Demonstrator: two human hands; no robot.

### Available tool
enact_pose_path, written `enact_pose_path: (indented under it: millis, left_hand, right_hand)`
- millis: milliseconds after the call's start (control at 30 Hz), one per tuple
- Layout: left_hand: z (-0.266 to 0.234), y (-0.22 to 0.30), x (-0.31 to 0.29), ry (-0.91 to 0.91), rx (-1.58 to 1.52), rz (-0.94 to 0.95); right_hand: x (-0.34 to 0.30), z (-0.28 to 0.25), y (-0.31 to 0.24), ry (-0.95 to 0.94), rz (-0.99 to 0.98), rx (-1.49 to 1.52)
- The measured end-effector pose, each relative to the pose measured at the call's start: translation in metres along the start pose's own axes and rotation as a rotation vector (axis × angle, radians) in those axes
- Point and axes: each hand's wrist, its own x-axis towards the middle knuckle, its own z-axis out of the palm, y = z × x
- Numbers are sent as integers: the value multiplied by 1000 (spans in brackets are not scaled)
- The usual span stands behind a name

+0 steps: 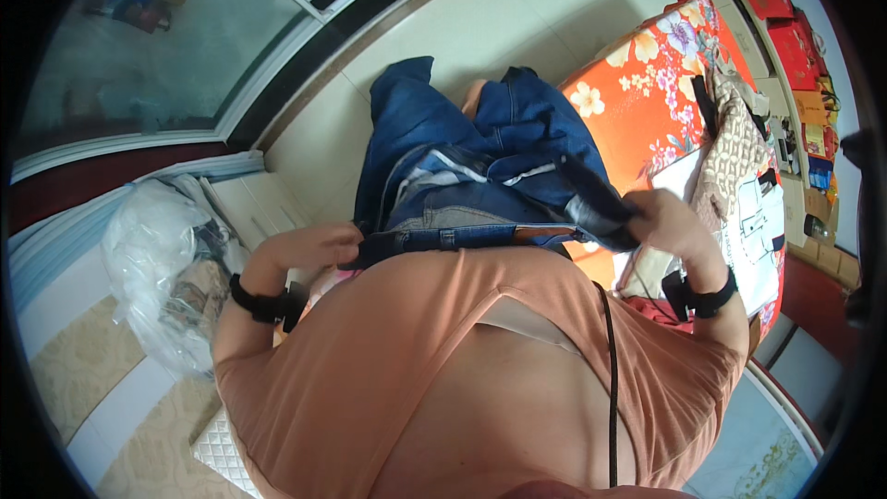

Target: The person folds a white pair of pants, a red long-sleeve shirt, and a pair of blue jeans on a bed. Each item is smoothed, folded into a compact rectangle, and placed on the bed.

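Observation:
A pair of dark blue jeans [462,194] is spread in front of me, its waistband close against my body and its legs reaching away from me. At the waistband's left end, my left hand [325,246] has its fingers closed on the denim. My right hand [663,220] grips the right side of the waist, where a dark flap of cloth is raised. Pale lining shows in the opened front of the jeans. Both wrists wear black bands.
To the right, a bed or table with an orange floral cover [637,83] bears patterned beige clothing [730,148] and a white printed garment [753,231]. A clear plastic bag [157,249] stands at the left. Behind it are blue curtains; a glass sliding door [166,46] is beyond.

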Motion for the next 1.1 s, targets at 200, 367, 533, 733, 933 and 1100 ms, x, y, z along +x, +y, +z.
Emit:
enact_pose_path:
  millis: [200,367,533,733,933,1100]
  left_hand:
    - [-5,-31,81,379,87,-280]
    - [2,-55,124,397,203,-339]
    - [-25,-38,67,528,25,169]
    - [-19,17,-81,894,314,209]
    - [38,-30,-47,319,761,-45]
    - [61,-71,5,386,-203,58]
  right_hand:
    - [11,46,-11,-153,-547,-293]
    - [41,47,-13,-104,-239,-242]
    - [70,16,-37,279,-231,43]
    - [51,-1,-80,240,-763,89]
    - [77,60,-94,-559,-708,72]
    - [85,67,-86,-521,-779,-21]
